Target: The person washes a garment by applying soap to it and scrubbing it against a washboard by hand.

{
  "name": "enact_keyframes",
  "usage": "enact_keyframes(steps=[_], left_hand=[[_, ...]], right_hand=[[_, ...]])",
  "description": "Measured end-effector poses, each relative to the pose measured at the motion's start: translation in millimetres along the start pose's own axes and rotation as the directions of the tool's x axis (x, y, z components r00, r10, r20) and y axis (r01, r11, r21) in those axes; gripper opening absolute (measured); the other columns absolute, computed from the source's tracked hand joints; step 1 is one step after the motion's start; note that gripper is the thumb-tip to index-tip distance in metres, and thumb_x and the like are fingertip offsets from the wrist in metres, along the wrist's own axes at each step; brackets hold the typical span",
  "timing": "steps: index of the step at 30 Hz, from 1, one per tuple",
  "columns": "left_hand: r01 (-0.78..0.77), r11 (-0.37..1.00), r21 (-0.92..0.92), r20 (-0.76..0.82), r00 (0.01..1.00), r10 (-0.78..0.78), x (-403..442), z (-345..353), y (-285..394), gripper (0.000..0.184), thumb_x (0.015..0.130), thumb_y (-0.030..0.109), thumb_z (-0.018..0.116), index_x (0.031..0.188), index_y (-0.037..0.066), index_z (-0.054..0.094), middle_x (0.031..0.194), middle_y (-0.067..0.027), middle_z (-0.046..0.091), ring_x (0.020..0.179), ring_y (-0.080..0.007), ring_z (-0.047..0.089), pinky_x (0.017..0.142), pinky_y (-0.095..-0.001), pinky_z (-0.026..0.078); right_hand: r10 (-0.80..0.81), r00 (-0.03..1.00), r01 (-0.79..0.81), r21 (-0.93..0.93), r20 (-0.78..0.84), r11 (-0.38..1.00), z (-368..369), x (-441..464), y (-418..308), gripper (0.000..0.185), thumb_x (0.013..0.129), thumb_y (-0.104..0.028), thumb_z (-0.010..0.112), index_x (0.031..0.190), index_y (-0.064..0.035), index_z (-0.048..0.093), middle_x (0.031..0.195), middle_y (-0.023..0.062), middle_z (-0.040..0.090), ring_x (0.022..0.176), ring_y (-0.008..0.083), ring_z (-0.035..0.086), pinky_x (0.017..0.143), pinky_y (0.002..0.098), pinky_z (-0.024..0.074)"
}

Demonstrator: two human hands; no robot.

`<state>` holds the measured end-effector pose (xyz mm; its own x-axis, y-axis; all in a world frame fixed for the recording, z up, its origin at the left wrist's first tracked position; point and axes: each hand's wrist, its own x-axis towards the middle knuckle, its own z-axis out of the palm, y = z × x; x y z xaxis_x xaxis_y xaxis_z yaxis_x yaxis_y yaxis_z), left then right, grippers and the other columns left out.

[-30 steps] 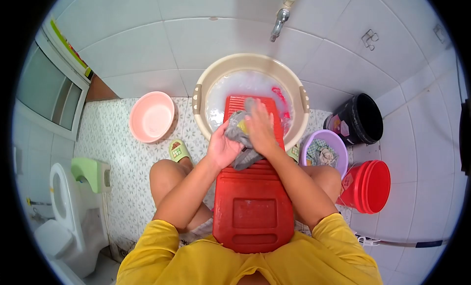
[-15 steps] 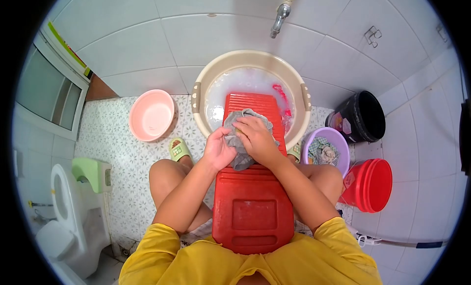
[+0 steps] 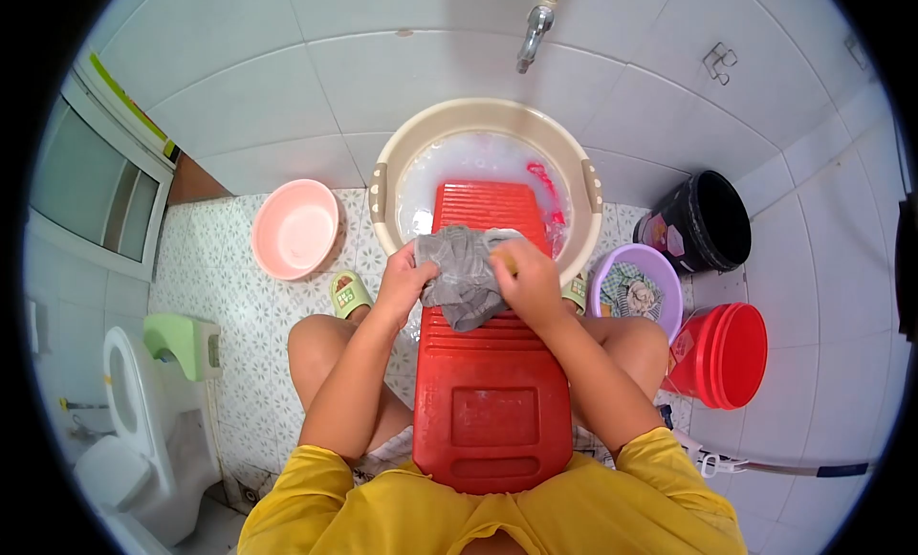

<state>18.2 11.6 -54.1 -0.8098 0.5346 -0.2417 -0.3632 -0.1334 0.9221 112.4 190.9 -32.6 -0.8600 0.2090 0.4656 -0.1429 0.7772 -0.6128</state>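
A wet grey cloth (image 3: 462, 278) is spread between my hands above a red ribbed washboard (image 3: 492, 383). My left hand (image 3: 403, 280) pinches the cloth's left edge, thumb on top. At the cloth's right side, my right hand (image 3: 532, 285) is closed around a small yellowish piece that looks like a bar of soap (image 3: 505, 260), mostly hidden by the fingers. The washboard's far end leans into a large beige basin (image 3: 382, 153) of cloudy, sudsy water. A pink-red item (image 3: 543, 177) lies at the basin's right side, partly in the water.
Left of the basin stands a pink basin (image 3: 295, 230). On the right are a purple basin (image 3: 674, 311) with clothes, a black bucket (image 3: 693, 220) and a red bucket (image 3: 719, 356). A tap (image 3: 535, 39) hangs above; a toilet (image 3: 143, 421) and green stool (image 3: 184, 345) are left.
My hands have moved apart, and the grey cloth is now raised and stretched out between them. My left hand has gone left onto its edge; the yellowish piece shows more in my right hand.
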Motion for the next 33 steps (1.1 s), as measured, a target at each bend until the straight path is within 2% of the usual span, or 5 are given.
enact_keyframes(steps=[5,7,11,20,33], left_hand=[[-0.047,0.936,0.35,0.057,0.998,0.028,-7,7,8,0.042,0.08,0.007,0.062,0.118,-0.006,0.05,0.102,-0.012,0.064,0.09,-0.0179,0.06,0.08,-0.0304,0.047],[-0.067,0.807,0.586,-0.007,0.996,0.088,-11,16,16,0.054,0.081,0.011,0.064,0.126,-0.007,0.041,0.114,-0.018,0.057,0.103,-0.0236,0.056,0.088,-0.0333,0.044],[-0.349,0.61,0.712,0.155,0.925,0.348,-4,11,-13,0.08,0.086,0.02,0.065,0.143,-0.006,0.014,0.145,-0.0255,0.027,0.135,-0.0318,0.03,0.11,-0.0356,0.025],[-0.385,0.523,0.76,0.362,0.92,0.151,-2,-2,-16,0.074,0.089,0.024,0.058,0.14,-0.012,0.018,0.147,-0.0328,0.016,0.139,-0.0406,0.016,0.114,-0.0404,0.017],[-0.345,0.562,0.752,0.266,0.938,0.221,-3,-1,-13,0.066,0.082,0.025,0.067,0.132,-0.005,0.035,0.131,-0.0299,0.041,0.124,-0.0413,0.039,0.105,-0.043,0.031]], right_hand=[[0.391,0.908,-0.377,0.109,-0.153,0.92,-12,-2,47,0.01,0.079,-0.004,0.061,0.09,-0.0019,0.062,0.083,0.0111,0.065,0.07,0.0222,0.062,0.064,0.0329,0.0487],[0.775,0.629,-0.645,0.602,0.067,0.471,-28,13,39,0.009,0.083,-0.006,0.062,0.091,-0.0019,0.063,0.083,0.0077,0.065,0.067,0.0139,0.06,0.058,0.0271,0.0477],[0.665,0.747,-0.489,0.668,-0.011,0.561,-27,40,26,0.011,0.087,-0.014,0.06,0.087,-0.003,0.061,0.075,0.0033,0.06,0.062,0.0087,0.056,0.051,0.0223,0.0443],[0.086,0.944,0.066,-0.438,0.318,0.897,51,31,6,0.045,0.081,-0.024,0.058,0.117,0.0,0.048,0.129,0.0237,0.044,0.127,0.04,0.035,0.105,0.0504,0.0268],[-0.077,0.899,0.116,-0.066,0.431,0.991,-5,-21,-8,0.039,0.088,-0.016,0.053,0.122,0.0029,0.049,0.13,0.0253,0.048,0.117,0.0395,0.049,0.098,0.0465,0.0375]])
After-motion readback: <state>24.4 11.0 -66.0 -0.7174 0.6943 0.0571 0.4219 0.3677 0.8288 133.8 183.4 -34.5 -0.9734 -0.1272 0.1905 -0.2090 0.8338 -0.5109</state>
